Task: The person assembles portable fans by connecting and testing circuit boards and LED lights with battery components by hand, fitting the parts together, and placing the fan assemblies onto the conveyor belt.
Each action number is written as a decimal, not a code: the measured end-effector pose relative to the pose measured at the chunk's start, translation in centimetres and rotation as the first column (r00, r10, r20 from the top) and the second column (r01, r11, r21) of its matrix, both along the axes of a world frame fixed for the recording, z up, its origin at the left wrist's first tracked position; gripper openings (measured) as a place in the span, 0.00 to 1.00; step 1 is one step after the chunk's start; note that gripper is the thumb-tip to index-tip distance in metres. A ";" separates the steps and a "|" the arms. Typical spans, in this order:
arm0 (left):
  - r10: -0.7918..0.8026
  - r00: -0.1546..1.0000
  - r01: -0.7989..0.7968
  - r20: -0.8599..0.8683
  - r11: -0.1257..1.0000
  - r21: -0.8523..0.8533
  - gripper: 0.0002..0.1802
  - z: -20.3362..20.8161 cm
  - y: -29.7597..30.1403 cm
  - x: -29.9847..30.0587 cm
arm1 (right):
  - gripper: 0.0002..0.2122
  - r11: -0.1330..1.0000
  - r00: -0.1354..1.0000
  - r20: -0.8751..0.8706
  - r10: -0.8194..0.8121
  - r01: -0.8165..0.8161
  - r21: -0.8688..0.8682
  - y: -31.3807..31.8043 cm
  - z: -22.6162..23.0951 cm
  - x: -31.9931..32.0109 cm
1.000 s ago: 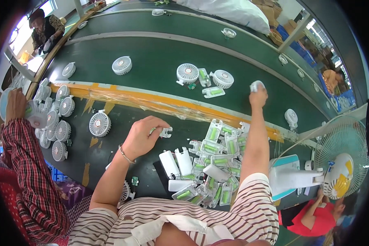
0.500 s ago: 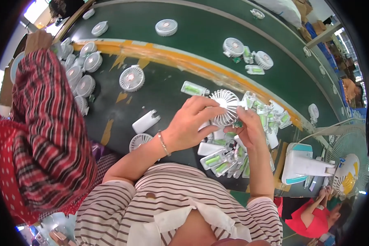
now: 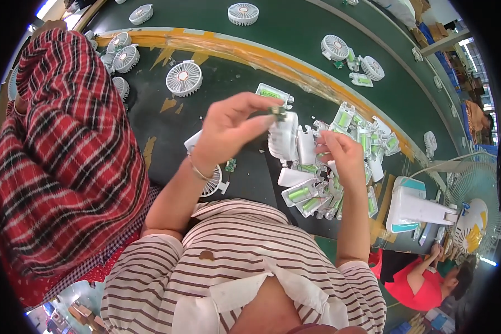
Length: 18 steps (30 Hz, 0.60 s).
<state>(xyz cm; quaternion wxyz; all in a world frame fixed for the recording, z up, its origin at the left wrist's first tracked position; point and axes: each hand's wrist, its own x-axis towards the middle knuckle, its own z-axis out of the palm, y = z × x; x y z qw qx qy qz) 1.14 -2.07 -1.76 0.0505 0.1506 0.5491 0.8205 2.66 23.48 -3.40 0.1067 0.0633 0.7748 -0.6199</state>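
Note:
My left hand (image 3: 228,131) pinches a small green circuit board (image 3: 278,114) between thumb and fingers. Right below the board hangs a white fan head (image 3: 284,139), turned edge-on; how the two are joined is too small to tell. My right hand (image 3: 344,158) is over a heap of white handle shells (image 3: 303,193), several with green cells inside. Its fingers are curled but apart, and nothing shows between them. One white handle (image 3: 305,146) stands out between the fan head and my right hand. Partly behind my left wrist lies another fan head (image 3: 211,186), with a small green board (image 3: 231,165) beside it.
Fan heads (image 3: 184,78) lie about the dark table, with more on the green belt (image 3: 284,33) beyond the yellow-taped edge (image 3: 222,45). A co-worker's plaid sleeve (image 3: 67,161) fills the left. At right stand a white-and-teal device (image 3: 409,206) and a desk fan (image 3: 470,222).
The fan head has turned from face-up to edge-on, and my left hand now has its circuit board. My right hand has let go of it and moved over the heap. The co-worker's sleeve has shifted.

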 end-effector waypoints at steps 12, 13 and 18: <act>-0.161 0.944 0.188 0.287 0.980 -0.071 0.10 -1.7 -1.5 0.6 | 0.07 0.789 0.808 -0.462 0.366 -0.005 0.614 -3.3 -4.1 -4.7; -0.166 0.938 0.185 0.303 0.982 -0.035 0.10 -2.1 -1.4 0.4 | 0.09 0.757 0.810 -0.426 0.403 -0.033 0.653 -4.0 -4.1 -5.9; -0.143 0.892 0.144 0.430 0.989 0.031 0.10 -2.3 -1.5 0.2 | 0.17 0.584 0.581 -0.360 0.730 -0.256 0.770 -7.1 -4.1 -9.9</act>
